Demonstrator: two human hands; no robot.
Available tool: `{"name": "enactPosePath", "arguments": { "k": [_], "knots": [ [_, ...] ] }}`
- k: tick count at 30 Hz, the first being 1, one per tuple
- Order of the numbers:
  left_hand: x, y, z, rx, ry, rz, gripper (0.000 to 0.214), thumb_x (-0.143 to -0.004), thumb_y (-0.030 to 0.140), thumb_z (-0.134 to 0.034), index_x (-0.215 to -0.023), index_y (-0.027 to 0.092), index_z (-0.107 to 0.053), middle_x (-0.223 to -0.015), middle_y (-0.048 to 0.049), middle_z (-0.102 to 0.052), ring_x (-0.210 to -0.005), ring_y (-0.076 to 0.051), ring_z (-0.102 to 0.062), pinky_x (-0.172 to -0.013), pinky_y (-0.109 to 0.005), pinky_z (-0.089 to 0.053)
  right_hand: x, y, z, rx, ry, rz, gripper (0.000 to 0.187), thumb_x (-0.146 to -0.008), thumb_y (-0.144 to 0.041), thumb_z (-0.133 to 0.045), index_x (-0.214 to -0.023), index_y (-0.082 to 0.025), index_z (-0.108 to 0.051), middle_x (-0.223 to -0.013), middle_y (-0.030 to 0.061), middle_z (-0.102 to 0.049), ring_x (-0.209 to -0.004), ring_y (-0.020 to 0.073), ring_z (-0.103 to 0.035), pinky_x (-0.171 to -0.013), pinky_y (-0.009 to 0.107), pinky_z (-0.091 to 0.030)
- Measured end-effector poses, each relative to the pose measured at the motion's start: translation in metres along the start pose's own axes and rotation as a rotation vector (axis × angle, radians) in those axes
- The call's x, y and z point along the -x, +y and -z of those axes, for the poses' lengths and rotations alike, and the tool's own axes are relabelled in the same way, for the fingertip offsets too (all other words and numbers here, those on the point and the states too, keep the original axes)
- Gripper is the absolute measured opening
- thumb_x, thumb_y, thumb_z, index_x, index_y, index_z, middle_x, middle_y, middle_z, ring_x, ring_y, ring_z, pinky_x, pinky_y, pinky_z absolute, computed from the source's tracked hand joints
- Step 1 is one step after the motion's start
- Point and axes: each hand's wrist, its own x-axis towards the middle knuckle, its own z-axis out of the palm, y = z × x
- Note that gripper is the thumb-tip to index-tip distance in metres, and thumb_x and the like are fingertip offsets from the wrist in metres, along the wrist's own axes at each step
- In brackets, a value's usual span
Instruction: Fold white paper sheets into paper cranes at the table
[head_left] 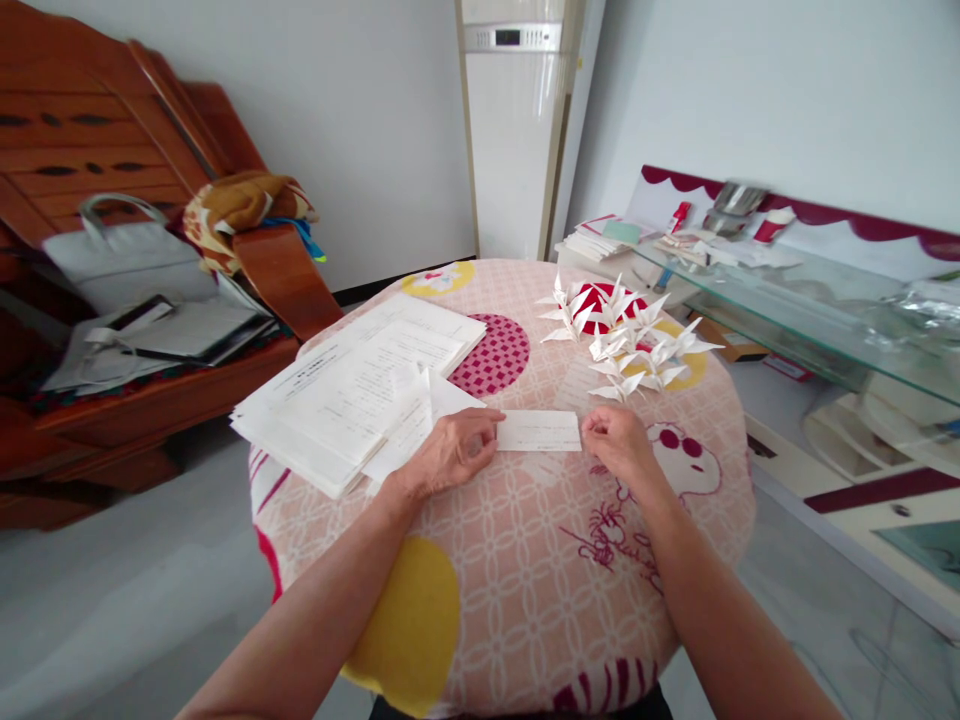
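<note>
A folded strip of white paper (538,432) with faint print lies flat on the cloth-covered round table, between my two hands. My left hand (456,448) is at its left end, thumb and index finger curled together on the edge. At the right end, my right hand (619,440) has its fingers pinched by the paper's edge. A stack of printed sheets (360,370) lies beyond my left hand, with loose folded paper (427,395) on its near side. Beyond my right hand stand several white origami cranes (630,335), grouped closely together.
A patterned tablecloth (510,560) covers the table. To the left is a wooden bench (277,280) bearing a grey bag (112,250) and folded cloth. A glass-topped cabinet (787,310) with papers stands on the right. Behind the table rises a tall white air conditioner (514,140).
</note>
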Motion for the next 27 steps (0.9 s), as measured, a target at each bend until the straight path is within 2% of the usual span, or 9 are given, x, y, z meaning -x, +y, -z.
{"name": "enactPosePath", "arguments": {
  "k": [2,4,7,11,14,16,18,22,27],
  "knots": [
    [-0.006,0.003,-0.005,0.002,0.117,0.067,0.023,-0.088,0.027,-0.061,-0.109,0.017,-0.066,-0.132,-0.0122,-0.064,-0.122,-0.025,-0.061,-0.106,-0.043,-0.048,-0.002,0.002,-0.003,-0.051,0.150,0.089,0.014,-0.076,-0.018,-0.056,-0.081,-0.019,-0.069,-0.073,0.0038,-0.071,-0.065,0.0191,-0.063,-0.064,0.029,-0.046],
    [-0.012,0.004,-0.012,-0.015,0.145,0.119,0.057,-0.082,0.033,-0.071,-0.134,0.018,-0.054,-0.140,-0.0138,-0.057,-0.131,-0.029,-0.053,-0.111,-0.048,-0.043,-0.003,-0.001,-0.005,-0.054,0.241,0.229,0.023,-0.078,-0.018,-0.054,-0.095,-0.018,-0.070,-0.089,0.0082,-0.074,-0.078,0.0227,-0.066,-0.075,0.035,-0.051],
    [-0.018,0.004,-0.022,-0.002,0.109,0.164,0.080,-0.073,0.027,-0.078,-0.145,0.018,-0.045,-0.135,-0.0132,-0.060,-0.127,-0.029,-0.055,-0.109,-0.046,-0.044,-0.004,-0.009,-0.010,-0.030,0.263,0.518,0.039,-0.080,-0.012,-0.051,-0.116,-0.013,-0.066,-0.114,0.0153,-0.070,-0.106,0.0281,-0.063,-0.095,0.042,-0.049],
    [-0.016,0.013,-0.024,0.068,0.103,0.203,0.074,-0.078,0.012,-0.067,-0.148,0.023,-0.043,-0.108,-0.0032,-0.069,-0.092,-0.016,-0.066,-0.090,-0.032,-0.052,0.000,-0.024,-0.021,0.037,0.187,0.708,0.048,-0.080,-0.007,-0.050,-0.127,-0.012,-0.060,-0.123,0.0166,-0.066,-0.113,0.0288,-0.059,-0.104,0.048,-0.044],
    [-0.011,0.022,-0.021,0.141,0.142,0.094,0.068,-0.084,0.012,-0.061,-0.148,0.023,-0.043,-0.093,0.0008,-0.068,-0.080,-0.012,-0.064,-0.083,-0.027,-0.052,0.004,-0.033,-0.027,0.040,0.149,0.782,0.037,-0.078,-0.003,-0.052,-0.108,-0.017,-0.067,-0.102,0.0106,-0.072,-0.099,0.0258,-0.063,-0.109,0.050,-0.040],
    [-0.009,0.024,-0.019,0.164,0.141,-0.005,0.064,-0.085,0.016,-0.062,-0.147,0.023,-0.044,-0.093,0.0000,-0.068,-0.083,-0.013,-0.065,-0.085,-0.028,-0.052,0.006,-0.035,-0.026,-0.028,0.165,0.813,0.025,-0.076,-0.003,-0.052,-0.087,-0.020,-0.068,-0.083,0.0059,-0.070,-0.086,0.0228,-0.064,-0.107,0.049,-0.042],
    [-0.008,0.022,-0.017,0.136,0.129,-0.100,0.057,-0.085,0.019,-0.065,-0.140,0.022,-0.052,-0.100,-0.0036,-0.070,-0.092,-0.016,-0.066,-0.088,-0.032,-0.052,0.006,-0.034,-0.021,-0.138,0.199,0.821,0.022,-0.076,-0.003,-0.053,-0.077,-0.021,-0.066,-0.077,0.0037,-0.069,-0.081,0.0209,-0.065,-0.106,0.048,-0.042],
    [-0.009,0.007,-0.014,0.003,0.130,-0.299,0.032,-0.089,0.019,-0.060,-0.121,0.020,-0.067,-0.111,-0.0100,-0.071,-0.101,-0.021,-0.065,-0.090,-0.038,-0.051,0.003,-0.027,-0.009,-0.411,0.199,0.792,0.021,-0.075,-0.004,-0.058,-0.079,-0.023,-0.067,-0.083,0.0018,-0.073,-0.090,0.0208,-0.070,-0.111,0.049,-0.038],
    [-0.009,-0.001,-0.009,-0.104,0.235,-0.474,0.025,-0.093,0.020,-0.055,-0.114,0.020,-0.069,-0.109,-0.0119,-0.072,-0.101,-0.022,-0.064,-0.089,-0.041,-0.051,-0.001,-0.024,-0.002,-0.600,0.138,0.789,0.014,-0.078,-0.011,-0.068,-0.080,-0.025,-0.071,-0.086,0.0014,-0.076,-0.096,0.0225,-0.071,-0.112,0.050,-0.038]
  ]
}}
